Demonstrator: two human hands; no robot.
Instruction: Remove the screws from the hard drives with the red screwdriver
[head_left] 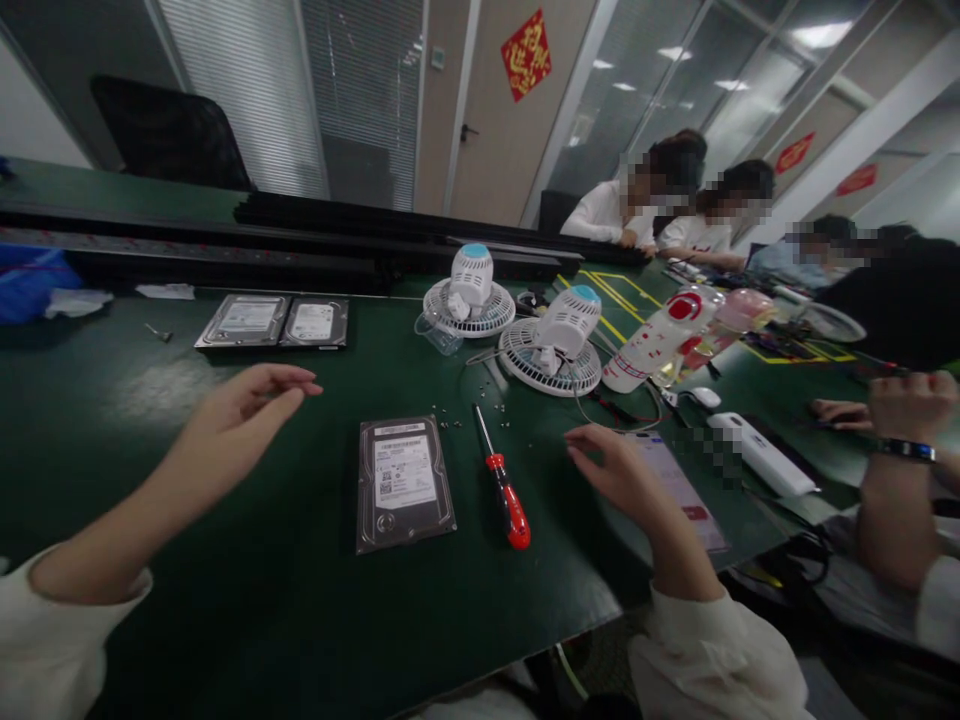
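Note:
A hard drive (406, 480) lies label up on the green table in front of me. To its right is a screwdriver (504, 485) with a red and black handle, its shaft pointing away from me. Several small screws (472, 415) are scattered around the tip. My left hand (251, 405) hovers left of the drive, fingers stretched out and holding nothing. Right of the screwdriver, my right hand (604, 460) is held low with fingers apart, beside a phone (679, 490) with a lit screen. Two more hard drives (247, 320) sit side by side farther back on the left.
Two white fans (472, 290) stand beyond the screws, with cables trailing. A white and red bottle (660, 340) and a white power strip (761, 455) are on the right. A blue bag (34, 285) lies far left. Several people sit along the right side, one with a wristband.

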